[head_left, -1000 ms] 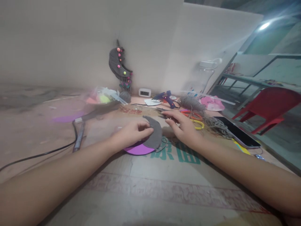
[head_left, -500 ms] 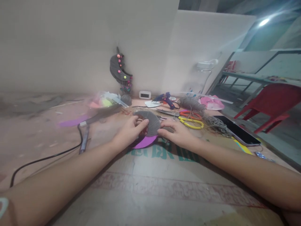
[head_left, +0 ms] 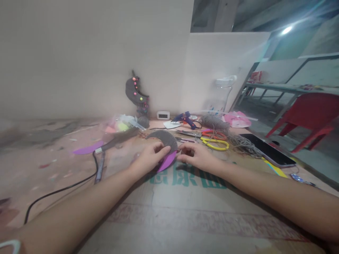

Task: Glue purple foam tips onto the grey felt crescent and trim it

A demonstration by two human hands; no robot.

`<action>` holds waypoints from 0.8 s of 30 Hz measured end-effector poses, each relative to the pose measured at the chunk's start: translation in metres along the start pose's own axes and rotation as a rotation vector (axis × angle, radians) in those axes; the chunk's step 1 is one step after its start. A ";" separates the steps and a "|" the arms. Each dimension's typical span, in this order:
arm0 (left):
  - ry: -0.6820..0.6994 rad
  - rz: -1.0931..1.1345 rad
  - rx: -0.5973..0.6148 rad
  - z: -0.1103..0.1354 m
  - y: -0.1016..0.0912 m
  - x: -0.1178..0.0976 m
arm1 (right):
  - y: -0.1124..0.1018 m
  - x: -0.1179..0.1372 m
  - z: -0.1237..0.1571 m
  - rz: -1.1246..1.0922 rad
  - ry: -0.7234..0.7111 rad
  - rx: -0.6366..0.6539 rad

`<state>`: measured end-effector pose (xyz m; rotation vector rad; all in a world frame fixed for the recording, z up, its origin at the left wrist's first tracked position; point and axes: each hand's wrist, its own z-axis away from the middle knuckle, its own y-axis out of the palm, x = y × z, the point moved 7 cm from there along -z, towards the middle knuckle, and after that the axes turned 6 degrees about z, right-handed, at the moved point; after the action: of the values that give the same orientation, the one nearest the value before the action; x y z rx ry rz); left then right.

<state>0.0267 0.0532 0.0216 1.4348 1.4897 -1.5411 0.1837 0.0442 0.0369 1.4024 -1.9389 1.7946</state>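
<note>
A crescent wrapped in grey yarn [head_left: 165, 137] is in my left hand [head_left: 155, 152], whose thumb presses on its front while the fingers curl behind. The lower tip of the crescent is bare purple card [head_left: 167, 161]. My right hand [head_left: 194, 154] is at the crescent's right edge, fingers curled toward the thumb; any strand between them is too fine to make out. Behind the right hand lie scissors with yellow handles [head_left: 215, 144], orange-handled scissors [head_left: 209, 134] and a loose heap of grey yarn [head_left: 246, 145].
A finished grey crescent with coloured balls [head_left: 135, 92] is against the wall. A blue glue gun [head_left: 186, 119], white clock [head_left: 163, 115], yarn ball [head_left: 213, 121] and clear bottle [head_left: 222, 93] stand behind. A phone [head_left: 267, 150] lies right; a black cable [head_left: 60, 180] and pen [head_left: 100, 167] left.
The crescent has turned in my left hand, its purple tip now pointing more down and right. My right fingers have curled in closer at its edge. The camera view has tilted up slightly.
</note>
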 end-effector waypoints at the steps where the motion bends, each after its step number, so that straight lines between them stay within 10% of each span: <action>1: -0.007 0.009 0.007 0.000 0.001 0.001 | 0.003 -0.001 0.000 0.007 -0.015 0.015; 24: -0.025 -0.048 -0.047 -0.001 -0.003 0.006 | -0.008 0.011 0.003 0.071 -0.067 -0.103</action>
<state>0.0228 0.0566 0.0174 1.3572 1.5456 -1.5364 0.1845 0.0375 0.0494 1.3946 -2.1073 1.6705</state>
